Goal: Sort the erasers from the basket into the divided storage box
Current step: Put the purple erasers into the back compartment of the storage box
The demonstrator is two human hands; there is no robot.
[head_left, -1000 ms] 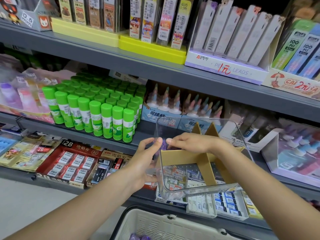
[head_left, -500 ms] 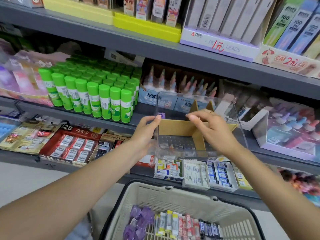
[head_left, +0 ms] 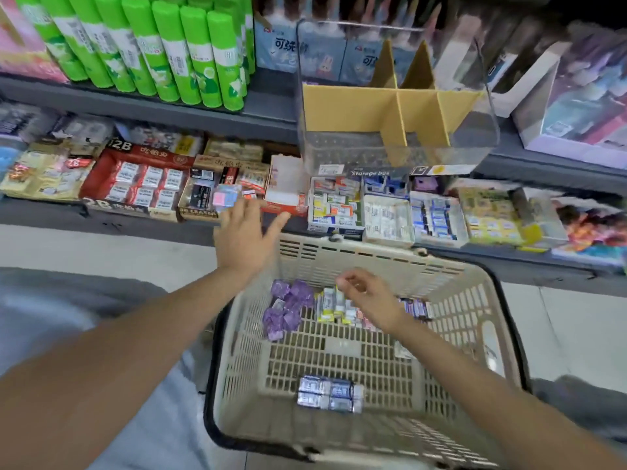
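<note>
Head view: left hand (head_left: 242, 237) spread flat above basket (head_left: 342, 254) rim, right hand (head_left: 369, 300) loosely curled, empty, over erasers (head_left: 330, 305).

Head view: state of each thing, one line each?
storage box: upright on the shelf, compartments look empty
cardboard dividers: standing inside the box
basket: below the shelf, holds erasers
purple erasers: piled at the basket's far end
yellow-white erasers: in the basket, under the right hand
silver-blue packs: flat on the basket floor
left hand: open, holds nothing
right hand: fingers curled over the erasers, grip unclear
</note>
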